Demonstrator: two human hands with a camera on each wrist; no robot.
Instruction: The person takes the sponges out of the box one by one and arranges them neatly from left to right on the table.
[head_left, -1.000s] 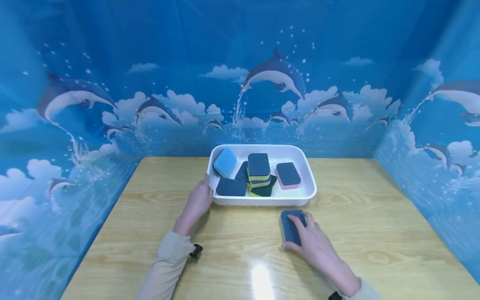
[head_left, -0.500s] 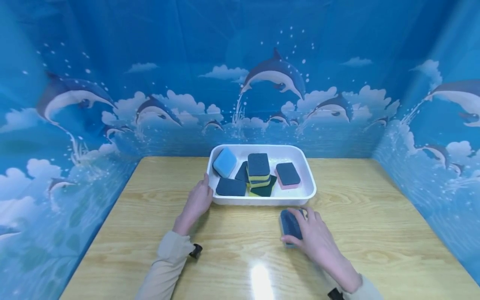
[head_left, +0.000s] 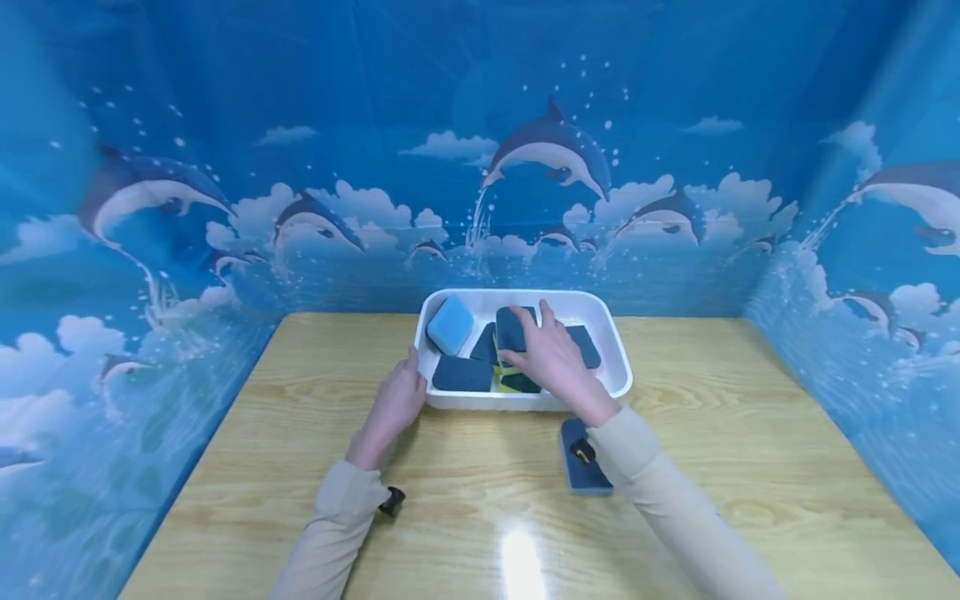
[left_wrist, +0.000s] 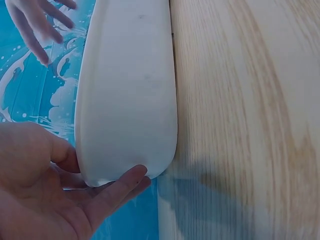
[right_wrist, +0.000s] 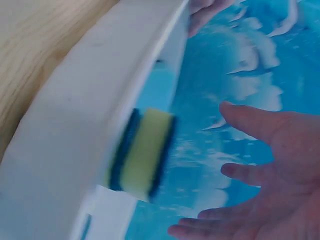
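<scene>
In the head view, my left hand (head_left: 396, 398) grips the left end of a white tray (head_left: 480, 402). The left wrist view shows its thumb at the rim and its fingers against the outer wall. Several scouring sponges lie in the tray. Over the stacked yellow sponges (head_left: 510, 332) with dark scouring faces hovers my right hand (head_left: 553, 354). Its fingers are spread and hold nothing; in the right wrist view they stand apart from the stack (right_wrist: 145, 155). On the table before the tray lies a single dark-faced sponge (head_left: 591, 481), partly hidden by the right sleeve and wrist camera.
A light blue sponge (head_left: 451, 323) and a dark-faced sponge (head_left: 462, 375) lie at the tray's left. Another sponge (head_left: 587, 347), half covered by the right hand, lies at its right. The wooden table (head_left: 315, 358) meets a dolphin-printed backdrop (head_left: 480, 167).
My right hand has let go of the sponge on the table and moved forward and left over the stack in the tray. That sponge stays on the table. The left hand has not moved.
</scene>
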